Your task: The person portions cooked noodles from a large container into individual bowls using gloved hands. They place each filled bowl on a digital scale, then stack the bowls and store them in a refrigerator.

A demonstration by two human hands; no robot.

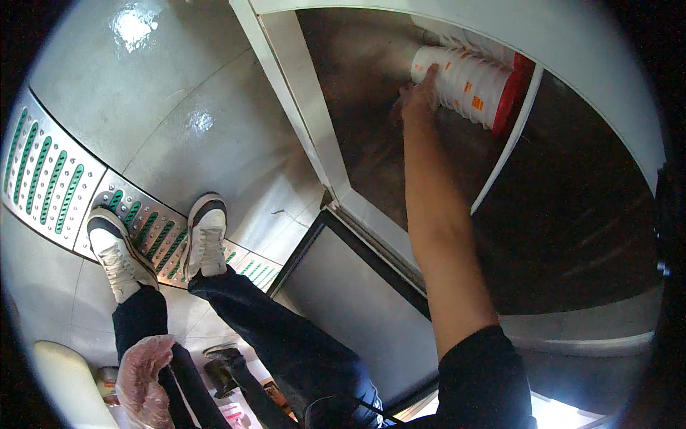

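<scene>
My right hand [419, 97], in a thin see-through glove, reaches into an open white cabinet [300, 93]. It is at the left end of a sideways stack of nested white tubs [468, 86] with orange marks. A finger lies over the endmost tub and the hand appears to grip it; the far side of the grip is hidden. The other end of the stack is red. At the lower left, what looks like my left hand [145, 379] hangs low inside a loose, crinkled clear plastic glove. Its fingers cannot be made out.
The cabinet's opened door [357, 307], grey with a black seal, stands beside my legs. A pale curved bar [511, 143] crosses the cabinet. My white shoes [207, 239] stand by a metal drain grate [50, 168] with green slots. Behind me is another dark shoe [223, 368].
</scene>
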